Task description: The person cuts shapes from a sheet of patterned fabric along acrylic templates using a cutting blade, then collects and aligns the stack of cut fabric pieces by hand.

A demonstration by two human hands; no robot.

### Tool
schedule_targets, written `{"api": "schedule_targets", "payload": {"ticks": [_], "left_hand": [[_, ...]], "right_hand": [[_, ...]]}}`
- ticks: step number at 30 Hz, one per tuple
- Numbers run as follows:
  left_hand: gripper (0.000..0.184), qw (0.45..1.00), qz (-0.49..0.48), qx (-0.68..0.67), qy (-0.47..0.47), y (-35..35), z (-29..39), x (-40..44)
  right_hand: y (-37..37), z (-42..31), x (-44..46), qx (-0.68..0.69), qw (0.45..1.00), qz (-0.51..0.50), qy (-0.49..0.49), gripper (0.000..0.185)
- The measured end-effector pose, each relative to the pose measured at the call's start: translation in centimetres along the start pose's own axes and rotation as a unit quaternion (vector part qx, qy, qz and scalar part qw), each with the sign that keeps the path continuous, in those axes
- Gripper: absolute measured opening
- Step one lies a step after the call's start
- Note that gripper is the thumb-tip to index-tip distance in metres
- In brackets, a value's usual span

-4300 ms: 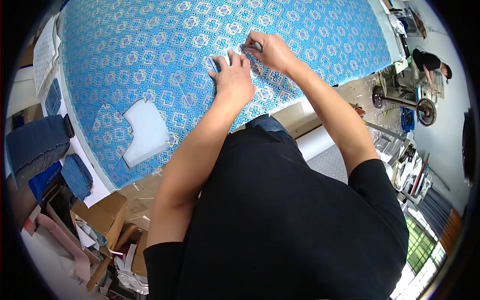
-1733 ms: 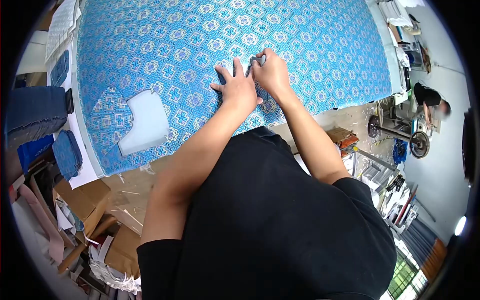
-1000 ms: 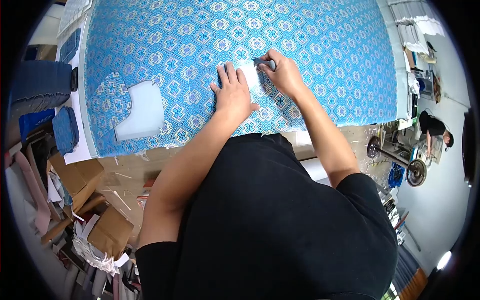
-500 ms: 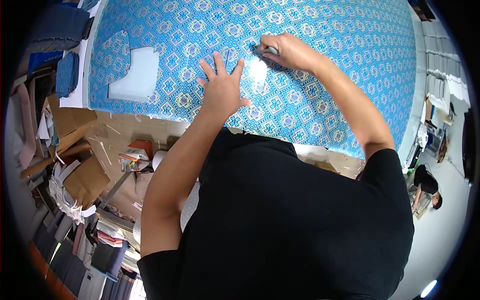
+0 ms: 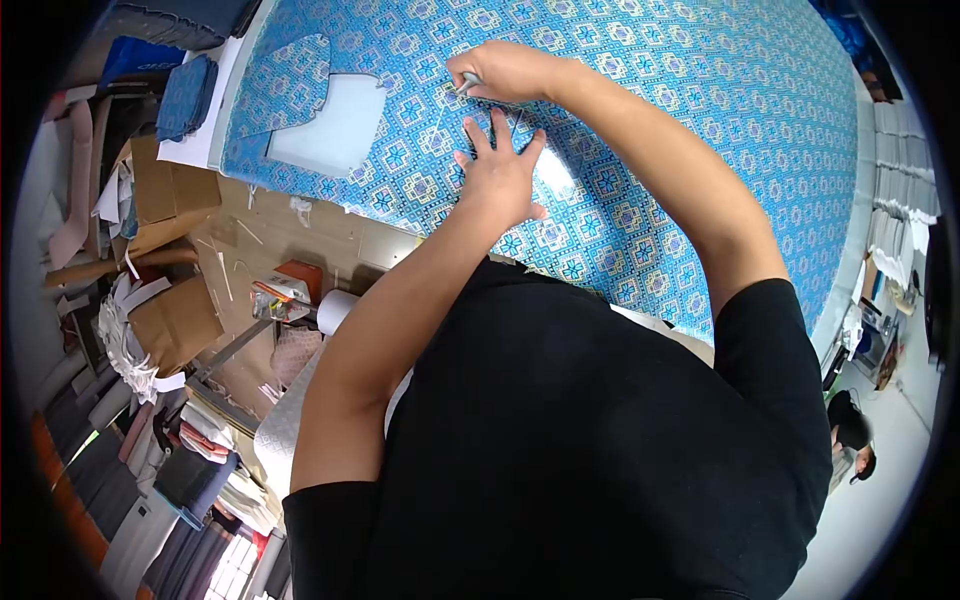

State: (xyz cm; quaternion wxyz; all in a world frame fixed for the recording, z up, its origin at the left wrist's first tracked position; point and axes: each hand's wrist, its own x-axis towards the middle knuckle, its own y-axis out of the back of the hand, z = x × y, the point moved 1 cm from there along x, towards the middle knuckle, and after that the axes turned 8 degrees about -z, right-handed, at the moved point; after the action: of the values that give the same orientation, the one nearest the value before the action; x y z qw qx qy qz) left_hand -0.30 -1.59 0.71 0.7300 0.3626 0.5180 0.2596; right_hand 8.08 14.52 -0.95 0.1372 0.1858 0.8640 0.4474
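Note:
Blue patterned fabric (image 5: pixel 680 120) is spread over the table. My left hand (image 5: pixel 500 185) lies on it with fingers spread, pressing flat. Beside that palm is a bright glare (image 5: pixel 557 172), as if off a clear, glossy sheet; its edges are hard to make out. Just beyond my left fingertips, my right hand (image 5: pixel 508 72) is closed around a small grey tool (image 5: pixel 468 82), held down at the fabric. Most of the tool is hidden in the fingers, so its kind is unclear. To the left, a cut-out opening (image 5: pixel 330 125) shows a pale surface next to a loose fabric piece (image 5: pixel 290 85).
Folded denim (image 5: pixel 187 97) sits at the table's left end. Cardboard boxes (image 5: pixel 175 325), a white roll (image 5: pixel 336 312) and scraps lie below on the floor side. White stacks (image 5: pixel 895 190) stand at the right. Another person (image 5: pixel 850 430) is at the far right.
My right hand has moved left with the grey tool, past the tips of my left fingers. The view has shifted, so the fabric and my left hand appear further right.

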Motion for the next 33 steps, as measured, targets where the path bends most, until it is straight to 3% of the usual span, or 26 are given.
{"api": "schedule_targets", "payload": {"ticks": [9,16,19,24,28,30,33], "left_hand": [[0.118,1.000,-0.012,-0.002,0.001,0.3,-0.1,-0.1],[0.116,1.000,-0.001,-0.018,0.013,-0.2,-0.1,-0.3],[0.118,0.999,0.019,-0.037,0.016,-1.0,-0.5,0.1],[0.124,0.996,0.065,-0.067,0.012,-1.9,-1.1,-0.9],[0.119,0.996,0.084,-0.031,0.009,-2.8,-1.5,-0.8],[0.113,0.997,0.066,-0.015,0.022,-2.6,-2.0,-0.5],[0.108,0.998,0.021,-0.001,0.055,-1.0,-2.5,-1.2]], "right_hand": [[-1.7,0.1,0.9,0.020,0.998,0.052,0.011,0.020],[-3.1,0.5,-0.7,0.095,0.990,0.092,-0.049,0.020],[-4.4,1.6,-1.6,0.209,0.957,0.198,-0.040,0.019],[-3.0,1.4,-8.2,0.188,0.911,0.339,-0.143,0.024],[-2.2,-1.0,-14.8,0.195,0.930,0.286,-0.122,0.023],[-1.8,-5.2,-16.9,0.167,0.961,0.150,-0.161,0.020],[-3.9,-9.3,-17.8,0.141,0.986,0.017,-0.088,0.018]]}}
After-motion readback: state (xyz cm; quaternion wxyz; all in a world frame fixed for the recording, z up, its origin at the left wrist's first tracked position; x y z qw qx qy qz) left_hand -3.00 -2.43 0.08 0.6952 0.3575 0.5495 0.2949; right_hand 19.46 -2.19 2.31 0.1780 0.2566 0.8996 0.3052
